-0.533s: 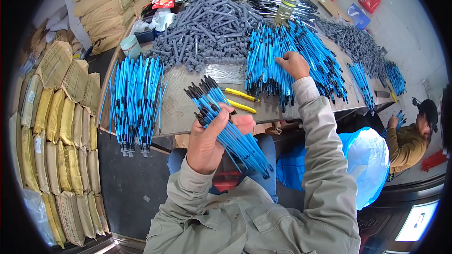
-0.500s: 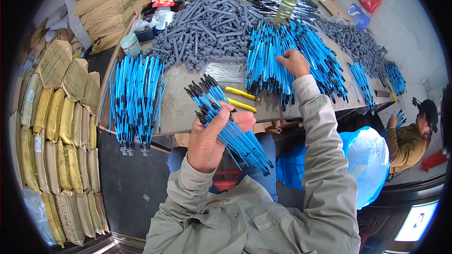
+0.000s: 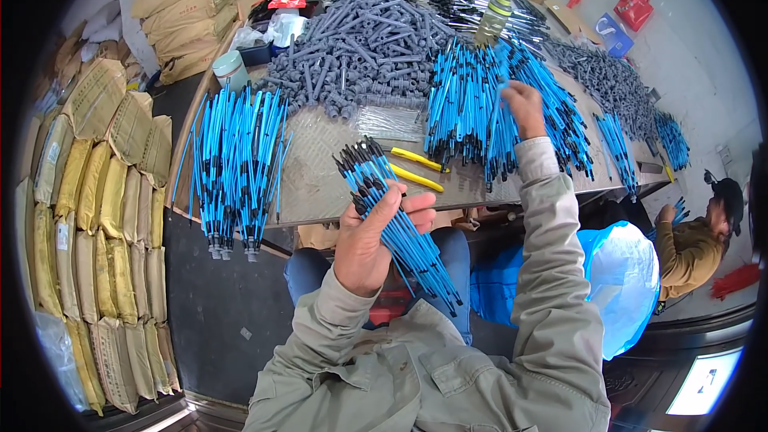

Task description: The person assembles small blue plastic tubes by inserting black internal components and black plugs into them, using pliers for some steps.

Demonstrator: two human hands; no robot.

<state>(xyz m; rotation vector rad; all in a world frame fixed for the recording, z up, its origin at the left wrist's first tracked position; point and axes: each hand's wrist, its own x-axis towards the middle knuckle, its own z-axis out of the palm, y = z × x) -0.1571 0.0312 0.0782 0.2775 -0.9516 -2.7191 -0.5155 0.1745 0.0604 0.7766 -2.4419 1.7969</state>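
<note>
Head view: left hand [image 3: 363, 252] clasps blue rods [image 3: 414, 252], right hand [image 3: 526, 112] curls over rod pile [image 3: 462, 104], grip unclear

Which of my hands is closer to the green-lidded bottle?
Right. Your right hand is at the big pile of blue sticks, on the near side of the bottle; your left hand is farther away, nearer your body, holding a bundle.

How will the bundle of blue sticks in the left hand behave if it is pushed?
The bundle is probably fairly stiff: it extends straight beyond the left hand. It may fan apart, since no tie shows around it.
</note>
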